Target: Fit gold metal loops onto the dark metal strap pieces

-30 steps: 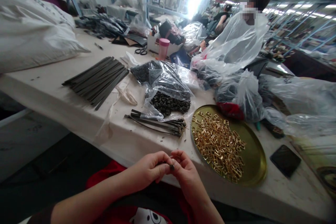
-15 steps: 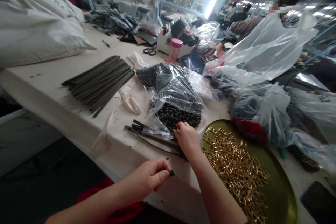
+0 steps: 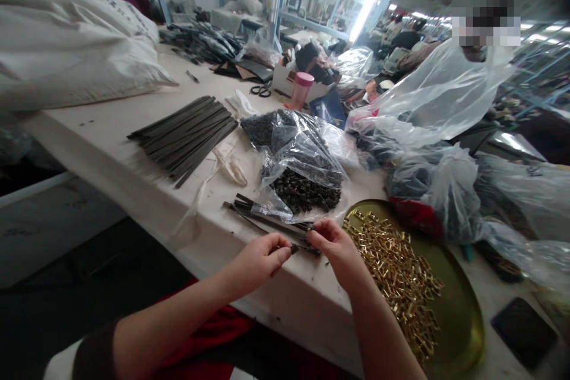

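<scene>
Over the table's front edge, my left hand (image 3: 262, 258) pinches a small dark piece (image 3: 294, 248) whose tip pokes out past the fingers. My right hand (image 3: 336, 249) is closed in a pinch just to its right, a short gap away; what it holds is too small to make out. Behind both hands lie a few loose dark strips (image 3: 247, 209). Past these, an open clear plastic bag (image 3: 298, 151) spills small black pieces (image 3: 305, 191). A round gold tray (image 3: 463, 309) to the right of my right hand carries a heap of gold metal buckles (image 3: 396, 276).
A fanned stack of dark strips (image 3: 187, 136) lies on the left of the table, before a large white sack (image 3: 75, 53). Black scissors (image 3: 260, 91) and a pink-lidded cup (image 3: 300, 90) stand behind. Plastic bags (image 3: 427, 184) crowd the right, with a dark phone (image 3: 524, 332) nearby.
My right hand has drawn back from the black pieces at the bag's mouth toward my left hand. My left hand has risen slightly, still pinching its dark piece. The view has shifted a little.
</scene>
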`<state>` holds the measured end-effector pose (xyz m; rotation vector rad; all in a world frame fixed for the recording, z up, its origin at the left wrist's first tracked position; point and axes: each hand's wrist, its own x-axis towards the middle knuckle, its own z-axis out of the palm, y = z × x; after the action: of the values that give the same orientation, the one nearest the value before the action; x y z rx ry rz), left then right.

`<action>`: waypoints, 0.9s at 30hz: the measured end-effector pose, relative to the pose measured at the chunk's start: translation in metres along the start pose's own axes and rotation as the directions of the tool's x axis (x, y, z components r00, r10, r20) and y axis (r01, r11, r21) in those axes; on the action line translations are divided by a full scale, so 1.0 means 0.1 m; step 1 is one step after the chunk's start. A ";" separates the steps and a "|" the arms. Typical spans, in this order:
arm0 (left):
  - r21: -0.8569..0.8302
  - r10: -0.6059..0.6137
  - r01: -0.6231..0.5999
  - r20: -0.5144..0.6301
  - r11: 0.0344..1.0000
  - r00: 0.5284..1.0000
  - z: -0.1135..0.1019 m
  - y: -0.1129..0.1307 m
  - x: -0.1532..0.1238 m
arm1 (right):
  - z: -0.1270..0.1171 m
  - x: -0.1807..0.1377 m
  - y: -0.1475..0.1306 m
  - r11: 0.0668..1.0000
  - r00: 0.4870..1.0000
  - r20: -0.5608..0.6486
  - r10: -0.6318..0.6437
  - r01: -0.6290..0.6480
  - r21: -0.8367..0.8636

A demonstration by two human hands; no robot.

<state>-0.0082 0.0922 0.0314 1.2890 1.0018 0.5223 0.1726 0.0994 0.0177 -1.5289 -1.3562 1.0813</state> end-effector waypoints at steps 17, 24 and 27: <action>0.148 0.109 -0.094 -0.100 0.985 0.989 0.24 -0.08 -0.21 | 0.29 -0.73 -0.09 0.940 0.995 -0.091 0.041 -0.008 0.340; 0.067 0.123 -0.117 -0.082 0.991 0.989 0.32 -0.09 -0.29 | 0.42 -0.82 -0.02 0.954 0.990 -0.139 0.033 0.010 0.301; 0.057 0.103 -0.099 -0.078 0.993 0.992 0.32 -0.09 -0.30 | 0.41 -0.86 -0.02 0.977 0.980 -0.180 -0.090 0.122 0.172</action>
<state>0.0016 0.0490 0.0306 1.3803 1.0268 0.6332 0.1279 0.0152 0.0139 -1.3659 -1.1740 0.9570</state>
